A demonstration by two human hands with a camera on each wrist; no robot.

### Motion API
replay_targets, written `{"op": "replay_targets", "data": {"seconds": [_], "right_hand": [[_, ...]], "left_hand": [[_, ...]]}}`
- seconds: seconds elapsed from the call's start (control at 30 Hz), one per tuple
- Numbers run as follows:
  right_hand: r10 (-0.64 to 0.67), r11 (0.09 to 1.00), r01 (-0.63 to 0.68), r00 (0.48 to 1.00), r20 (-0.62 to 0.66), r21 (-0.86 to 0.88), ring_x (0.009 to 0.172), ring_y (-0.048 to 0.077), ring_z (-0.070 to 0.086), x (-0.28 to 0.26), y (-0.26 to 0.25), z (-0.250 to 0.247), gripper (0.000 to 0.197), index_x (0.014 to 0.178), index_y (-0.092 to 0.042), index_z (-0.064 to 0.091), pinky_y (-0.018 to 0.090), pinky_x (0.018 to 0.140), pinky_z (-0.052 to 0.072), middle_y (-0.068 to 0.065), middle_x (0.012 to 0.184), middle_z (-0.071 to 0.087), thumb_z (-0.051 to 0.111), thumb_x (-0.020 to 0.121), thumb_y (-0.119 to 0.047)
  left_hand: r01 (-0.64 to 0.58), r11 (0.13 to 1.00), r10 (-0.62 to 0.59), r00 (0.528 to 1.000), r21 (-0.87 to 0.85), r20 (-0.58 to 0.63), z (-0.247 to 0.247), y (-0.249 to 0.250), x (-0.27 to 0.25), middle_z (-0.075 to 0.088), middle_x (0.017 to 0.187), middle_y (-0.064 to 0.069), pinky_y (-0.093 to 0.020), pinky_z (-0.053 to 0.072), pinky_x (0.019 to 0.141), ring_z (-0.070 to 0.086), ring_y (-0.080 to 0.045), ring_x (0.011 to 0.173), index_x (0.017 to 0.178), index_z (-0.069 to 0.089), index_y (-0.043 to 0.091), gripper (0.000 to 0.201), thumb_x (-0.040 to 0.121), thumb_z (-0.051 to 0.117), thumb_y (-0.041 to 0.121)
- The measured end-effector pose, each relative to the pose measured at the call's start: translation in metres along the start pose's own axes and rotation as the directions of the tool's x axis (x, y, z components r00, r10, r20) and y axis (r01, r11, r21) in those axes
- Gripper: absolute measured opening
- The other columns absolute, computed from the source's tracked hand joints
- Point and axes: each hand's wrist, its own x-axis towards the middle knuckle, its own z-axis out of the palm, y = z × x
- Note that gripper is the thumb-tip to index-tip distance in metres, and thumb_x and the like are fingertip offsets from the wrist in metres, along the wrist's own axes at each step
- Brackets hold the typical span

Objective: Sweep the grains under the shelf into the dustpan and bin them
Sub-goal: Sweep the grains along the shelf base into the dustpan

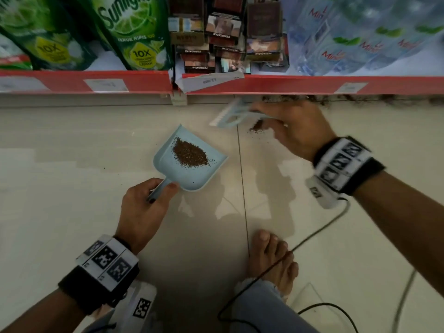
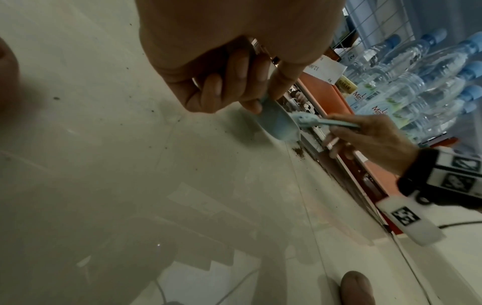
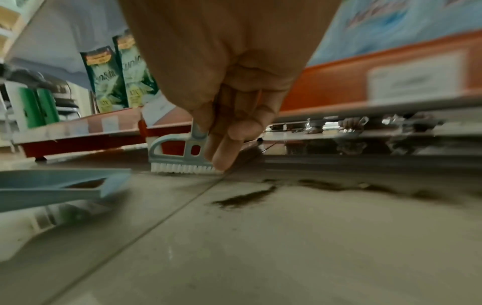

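Your left hand (image 1: 141, 207) grips the handle of the light-blue dustpan (image 1: 192, 162), which holds a brown pile of grains (image 1: 190, 152) and sits on the tiled floor (image 1: 72, 164). Your right hand (image 1: 295, 131) has its fingers (image 3: 227, 152) curled round the small brush (image 3: 180, 152), bristles down near the red shelf (image 1: 288, 84) edge. More loose grains (image 3: 245, 199) lie just beside the brush and along the shelf base.

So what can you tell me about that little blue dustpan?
The dustpan is small, pale blue and looks like smooth plastic, with a flat scoop, low side walls and a short handle. A heap of brown grains lies inside it. The left hand grips the handle, with the open mouth pointing toward the shelf. From the right wrist view its front edge looks tipped slightly above the tiled floor.
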Motion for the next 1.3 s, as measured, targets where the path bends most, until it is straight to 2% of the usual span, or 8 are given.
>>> {"op": "replay_targets", "data": {"seconds": [0.2, 0.37, 0.6, 0.7, 0.83, 0.97, 1.1, 1.3], "right_hand": [[-0.057, 0.980, 0.086, 0.986, 0.160, -0.180, 0.095, 0.034, 0.067, 0.028, -0.015, 0.018, 0.043, 0.136, -0.030, 0.056, 0.043, 0.077, 0.055, 0.010, 0.116, 0.071, 0.047, 0.097, -0.015], [0.132, 0.977, -0.087, 0.965, 0.228, -0.197, 0.089, 0.035, 0.070, -0.031, 0.046, -0.022, 0.050, 0.130, -0.029, 0.063, 0.047, 0.079, 0.056, 0.011, 0.104, 0.075, 0.053, 0.086, -0.006], [0.176, 0.969, -0.152, 0.978, -0.112, 0.194, 0.066, 0.017, 0.069, -0.053, 0.068, -0.010, 0.043, 0.126, -0.030, 0.066, 0.026, 0.067, 0.056, -0.004, 0.093, 0.074, 0.049, 0.092, -0.011], [0.244, 0.946, -0.191, 0.951, -0.188, 0.262, 0.071, 0.018, 0.070, -0.017, 0.043, 0.017, 0.040, 0.122, -0.028, 0.069, 0.036, 0.071, 0.059, -0.003, 0.094, 0.076, 0.048, 0.090, -0.020], [0.279, 0.948, -0.305, 0.934, -0.223, -0.091, 0.086, 0.036, 0.068, 0.020, 0.021, 0.041, 0.026, 0.110, -0.027, 0.069, 0.045, 0.069, 0.056, 0.007, 0.094, 0.074, 0.051, 0.092, -0.023], [0.308, 0.872, -0.339, 0.941, -0.142, -0.352, 0.082, 0.039, 0.068, 0.029, 0.018, 0.049, 0.036, 0.131, -0.031, 0.055, 0.042, 0.069, 0.053, 0.013, 0.094, 0.070, 0.041, 0.099, -0.020], [0.250, 0.875, -0.250, 0.967, -0.056, -0.415, 0.086, 0.040, 0.068, 0.013, 0.036, 0.021, 0.050, 0.140, -0.044, 0.044, 0.045, 0.072, 0.055, 0.017, 0.105, 0.070, 0.043, 0.098, -0.017], [0.232, 0.851, -0.224, 0.972, -0.043, -0.475, 0.062, 0.041, 0.063, -0.060, 0.059, -0.036, 0.029, 0.126, -0.040, 0.060, 0.039, 0.056, 0.046, 0.021, 0.070, 0.066, 0.048, 0.100, -0.038]], "left_hand": [[0.014, 1.000, -0.014, 1.000, -0.016, -0.018, 0.000, 0.000, 0.000, 0.040, 0.048, 0.007, -0.032, 0.034, 0.055, 0.038, -0.016, 0.052, 0.073, 0.060, -0.001, 0.039, 0.090, 0.067, 0.032], [0.012, 0.999, -0.013, 1.000, -0.041, -0.016, 0.004, -0.001, -0.001, 0.041, 0.051, 0.003, -0.031, 0.033, 0.055, 0.037, -0.016, 0.052, 0.074, 0.057, -0.005, 0.040, 0.091, 0.066, 0.030], [-0.057, 0.998, 0.058, 0.997, -0.019, 0.049, 0.020, 0.015, 0.004, 0.041, 0.051, 0.004, -0.029, 0.033, 0.055, 0.037, -0.013, 0.050, 0.069, 0.057, -0.001, 0.043, 0.088, 0.065, 0.037], [-0.064, 0.998, 0.065, 0.995, -0.015, 0.079, 0.024, 0.024, 0.006, 0.041, 0.046, 0.008, -0.031, 0.034, 0.056, 0.038, -0.017, 0.051, 0.066, 0.058, 0.006, 0.044, 0.080, 0.059, 0.047], [-0.066, 0.997, 0.068, 0.994, -0.028, 0.084, 0.026, 0.029, 0.009, 0.042, 0.044, 0.009, -0.031, 0.034, 0.056, 0.037, -0.017, 0.050, 0.068, 0.061, 0.007, 0.042, 0.078, 0.060, 0.048], [-0.090, 0.996, 0.091, 0.993, -0.017, 0.075, 0.029, 0.031, 0.007, 0.043, 0.044, 0.009, -0.029, 0.033, 0.054, 0.037, -0.016, 0.048, 0.070, 0.063, 0.008, 0.042, 0.079, 0.059, 0.049], [-0.120, 0.993, 0.121, 0.987, -0.017, 0.106, 0.036, 0.032, 0.005, 0.043, 0.044, 0.010, -0.028, 0.032, 0.054, 0.036, -0.010, 0.046, 0.069, 0.060, 0.008, 0.036, 0.087, 0.064, 0.038], [-0.134, 0.991, 0.135, 0.985, -0.020, 0.106, 0.035, 0.032, 0.007, 0.044, 0.045, 0.010, -0.025, 0.032, 0.051, 0.037, -0.008, 0.044, 0.069, 0.060, 0.007, 0.034, 0.091, 0.066, 0.032]]}}
